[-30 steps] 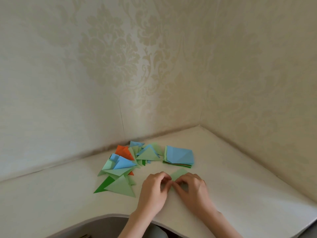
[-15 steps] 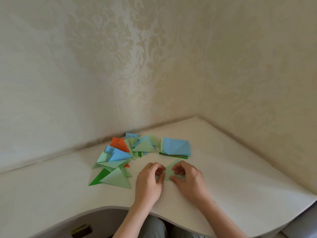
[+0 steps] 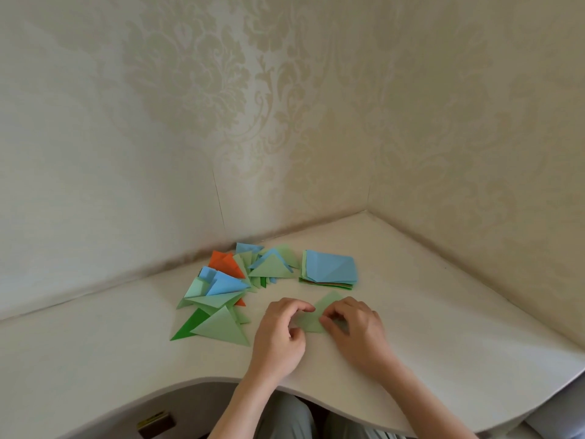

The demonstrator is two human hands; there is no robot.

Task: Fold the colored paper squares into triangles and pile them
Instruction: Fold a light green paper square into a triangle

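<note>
A light green paper (image 3: 316,318), folded, lies flat on the white table (image 3: 443,327) between my hands. My left hand (image 3: 280,335) holds its left edge with curled fingers, index tip on the paper. My right hand (image 3: 356,327) covers its right part, curled fingertips pinching down on it. Left of my hands a loose pile of folded triangles (image 3: 221,293) spreads out in light green, dark green, blue and orange. Behind my hands stands a stack of unfolded squares (image 3: 329,269) with a blue sheet on top.
The table sits in a corner between two wallpapered walls (image 3: 316,122). Its curved front edge (image 3: 202,380) runs close under my wrists, with my grey-trousered legs below. A small dark object (image 3: 155,423) shows under the table at the lower left.
My hands have drawn a little apart, so more of the green paper shows between them. The view has shifted slightly; the pile and the stack have not moved.
</note>
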